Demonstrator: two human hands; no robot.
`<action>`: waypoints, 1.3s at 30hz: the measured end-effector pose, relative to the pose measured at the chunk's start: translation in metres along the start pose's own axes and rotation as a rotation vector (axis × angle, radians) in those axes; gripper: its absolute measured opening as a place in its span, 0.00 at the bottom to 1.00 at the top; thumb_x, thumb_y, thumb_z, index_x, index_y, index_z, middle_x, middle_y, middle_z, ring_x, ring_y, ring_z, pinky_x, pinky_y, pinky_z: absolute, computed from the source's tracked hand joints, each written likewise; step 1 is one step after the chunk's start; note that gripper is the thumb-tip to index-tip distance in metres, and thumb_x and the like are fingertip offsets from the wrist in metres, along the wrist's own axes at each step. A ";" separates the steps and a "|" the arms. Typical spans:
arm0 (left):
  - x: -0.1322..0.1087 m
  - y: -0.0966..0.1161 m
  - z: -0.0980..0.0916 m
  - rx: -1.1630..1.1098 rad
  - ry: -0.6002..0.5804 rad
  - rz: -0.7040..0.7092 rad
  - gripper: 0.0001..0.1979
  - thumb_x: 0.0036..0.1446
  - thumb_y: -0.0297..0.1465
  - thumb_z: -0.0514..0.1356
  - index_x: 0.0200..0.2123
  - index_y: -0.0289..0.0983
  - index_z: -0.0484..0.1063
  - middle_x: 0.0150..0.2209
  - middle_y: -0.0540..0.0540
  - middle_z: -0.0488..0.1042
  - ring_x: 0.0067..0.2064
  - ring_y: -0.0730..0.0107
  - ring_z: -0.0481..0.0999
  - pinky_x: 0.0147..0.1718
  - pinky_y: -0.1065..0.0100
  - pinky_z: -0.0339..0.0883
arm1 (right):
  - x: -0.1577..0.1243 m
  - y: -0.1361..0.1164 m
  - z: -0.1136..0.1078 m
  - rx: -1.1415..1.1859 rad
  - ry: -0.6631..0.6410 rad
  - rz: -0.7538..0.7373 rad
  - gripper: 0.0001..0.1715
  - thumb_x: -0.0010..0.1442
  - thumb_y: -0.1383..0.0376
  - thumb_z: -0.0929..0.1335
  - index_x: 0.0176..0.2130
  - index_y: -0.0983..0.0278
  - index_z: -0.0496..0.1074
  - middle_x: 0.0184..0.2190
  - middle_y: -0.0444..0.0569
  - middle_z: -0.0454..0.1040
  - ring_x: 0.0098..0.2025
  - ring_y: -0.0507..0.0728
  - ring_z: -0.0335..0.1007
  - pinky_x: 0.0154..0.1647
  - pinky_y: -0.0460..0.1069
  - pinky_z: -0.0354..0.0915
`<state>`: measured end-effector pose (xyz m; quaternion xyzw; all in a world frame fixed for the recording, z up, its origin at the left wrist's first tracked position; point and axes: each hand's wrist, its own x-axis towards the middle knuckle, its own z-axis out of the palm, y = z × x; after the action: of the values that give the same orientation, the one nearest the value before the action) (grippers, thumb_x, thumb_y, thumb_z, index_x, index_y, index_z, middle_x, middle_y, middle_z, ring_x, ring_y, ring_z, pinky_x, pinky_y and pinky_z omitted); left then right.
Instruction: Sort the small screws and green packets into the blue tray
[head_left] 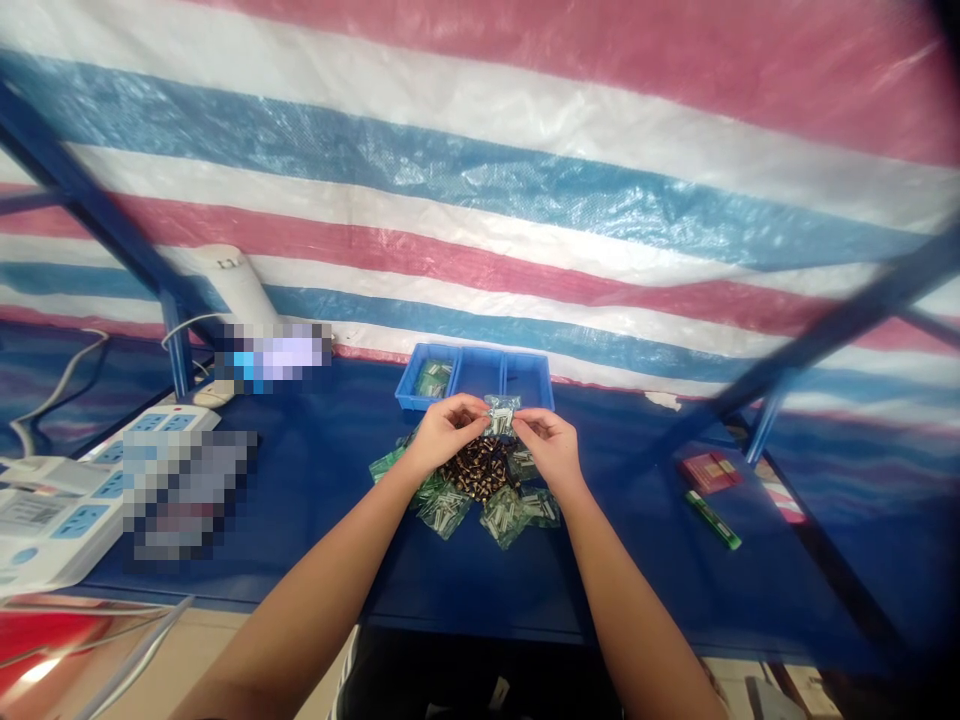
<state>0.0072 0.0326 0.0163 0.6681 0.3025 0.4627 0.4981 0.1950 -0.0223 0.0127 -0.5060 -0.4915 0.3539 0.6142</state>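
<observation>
Between my two hands is a small clear plastic bag [500,414] with silvery metal pieces in it. My left hand [452,428] pinches its left edge, and my right hand [551,440] pinches its right edge. Below the bag lies a heap of small dark and brass-coloured parts [480,468]. Around that heap are several similar bags, among them one at the front left [445,510] and one at the front middle [504,515]. Just behind my hands stands a blue divided tray [480,375], with a bag of pieces in its left compartment.
A white power strip [112,490] with plugs and cables takes up the table's left side. Behind it stands a white cylinder [244,290]. At the right lie a red box [709,472] and a green narrow box [712,520]. Blue metal struts and a striped sheet [480,170] border the table.
</observation>
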 end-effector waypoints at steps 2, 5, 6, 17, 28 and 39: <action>0.000 0.003 0.001 -0.043 -0.003 -0.018 0.19 0.54 0.36 0.67 0.48 0.37 0.72 0.33 0.47 0.76 0.31 0.71 0.73 0.31 0.70 0.65 | 0.000 0.000 0.001 0.007 -0.008 0.001 0.09 0.53 0.61 0.74 0.35 0.62 0.79 0.34 0.49 0.80 0.36 0.57 0.74 0.40 0.52 0.69; -0.001 0.008 0.000 -0.063 -0.002 -0.058 0.26 0.55 0.37 0.65 0.56 0.39 0.66 0.32 0.49 0.75 0.31 0.73 0.72 0.31 0.71 0.64 | -0.001 0.000 0.002 0.012 -0.007 0.007 0.10 0.52 0.60 0.74 0.35 0.63 0.78 0.34 0.49 0.79 0.35 0.57 0.74 0.39 0.51 0.69; 0.000 0.009 -0.001 -0.058 -0.008 -0.070 0.26 0.56 0.38 0.64 0.56 0.39 0.66 0.32 0.49 0.75 0.30 0.72 0.72 0.31 0.71 0.64 | -0.002 0.000 0.002 0.014 -0.007 0.010 0.10 0.52 0.60 0.74 0.34 0.63 0.77 0.33 0.49 0.79 0.35 0.56 0.74 0.38 0.51 0.69; -0.002 0.009 -0.002 0.047 -0.116 -0.123 0.15 0.55 0.41 0.64 0.39 0.34 0.77 0.29 0.46 0.75 0.28 0.71 0.70 0.27 0.71 0.61 | -0.003 -0.004 0.004 0.048 0.000 0.071 0.18 0.49 0.57 0.76 0.37 0.63 0.75 0.29 0.48 0.79 0.30 0.55 0.74 0.34 0.50 0.69; 0.004 0.006 -0.005 -0.109 0.075 -0.141 0.14 0.53 0.39 0.66 0.36 0.34 0.71 0.26 0.50 0.74 0.26 0.75 0.71 0.29 0.72 0.64 | -0.004 -0.006 0.009 0.171 -0.126 0.203 0.33 0.49 0.55 0.76 0.52 0.64 0.71 0.33 0.50 0.80 0.31 0.57 0.77 0.30 0.49 0.68; -0.001 0.007 0.002 -0.043 -0.087 -0.180 0.16 0.55 0.41 0.64 0.42 0.36 0.73 0.29 0.48 0.75 0.28 0.72 0.72 0.28 0.70 0.63 | -0.003 -0.010 0.003 0.133 -0.099 0.111 0.25 0.49 0.58 0.75 0.47 0.61 0.76 0.39 0.49 0.79 0.37 0.57 0.75 0.38 0.51 0.71</action>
<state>0.0082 0.0293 0.0221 0.6468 0.3294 0.3931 0.5644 0.1904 -0.0268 0.0217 -0.4725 -0.4675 0.4438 0.6009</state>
